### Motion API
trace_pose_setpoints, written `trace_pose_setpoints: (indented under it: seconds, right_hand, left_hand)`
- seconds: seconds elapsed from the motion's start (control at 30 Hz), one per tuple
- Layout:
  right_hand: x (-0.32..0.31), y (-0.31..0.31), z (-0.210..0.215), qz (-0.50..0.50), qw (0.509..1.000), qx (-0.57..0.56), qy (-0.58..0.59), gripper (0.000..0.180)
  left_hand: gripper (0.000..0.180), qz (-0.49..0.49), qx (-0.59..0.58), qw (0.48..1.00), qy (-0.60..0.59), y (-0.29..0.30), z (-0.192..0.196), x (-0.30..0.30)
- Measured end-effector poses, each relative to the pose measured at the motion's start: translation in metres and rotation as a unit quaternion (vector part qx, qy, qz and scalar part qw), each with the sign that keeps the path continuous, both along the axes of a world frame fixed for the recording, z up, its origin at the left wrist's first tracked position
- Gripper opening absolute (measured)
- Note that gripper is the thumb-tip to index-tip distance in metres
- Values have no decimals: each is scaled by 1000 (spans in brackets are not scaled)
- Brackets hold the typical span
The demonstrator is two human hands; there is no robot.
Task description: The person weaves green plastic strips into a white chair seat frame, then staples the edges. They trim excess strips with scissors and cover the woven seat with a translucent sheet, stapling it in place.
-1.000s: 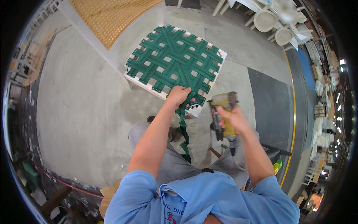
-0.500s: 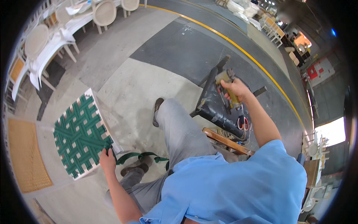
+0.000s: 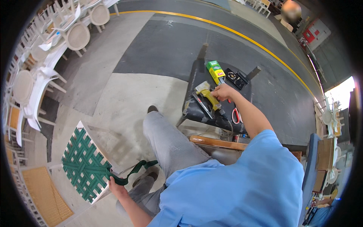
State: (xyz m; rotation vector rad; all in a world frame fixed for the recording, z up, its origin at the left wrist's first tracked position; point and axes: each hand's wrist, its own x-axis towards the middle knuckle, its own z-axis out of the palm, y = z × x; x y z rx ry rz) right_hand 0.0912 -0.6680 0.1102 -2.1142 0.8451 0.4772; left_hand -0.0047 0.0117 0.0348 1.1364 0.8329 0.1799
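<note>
My left hand (image 3: 118, 190) pinches the soft strap (image 3: 121, 181) at a corner of the woven seat (image 3: 84, 160); my right hand (image 3: 224, 92), grip unclear, touches the nail gun (image 3: 205, 94), likely heavy, handle (image 3: 212, 100) best, near the stool's left edge (image 3: 187, 101).

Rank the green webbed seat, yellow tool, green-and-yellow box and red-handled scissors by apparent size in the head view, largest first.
1. Green webbed seat
2. Yellow tool
3. Green-and-yellow box
4. Red-handled scissors, of which only the handles show clearly
</note>
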Motion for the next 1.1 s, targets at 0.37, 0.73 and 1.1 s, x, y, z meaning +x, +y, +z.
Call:
trace_pose_setpoints:
  seconds: [0.37,0.73,1.1]
  right_hand:
    - [-135,-54,-51,88,949,-294,79,51]
    - [-87,30,64,-39,984,102,-142,65]
    - [95,433,32,698,663,-37,-268,49]
  left_hand:
    - [37,-62,-17,998,-7,24,-5,4]
    - [28,-30,-188,977,-90,65,16,2]
    - [21,-21,-76,996,-30,75,25,23]
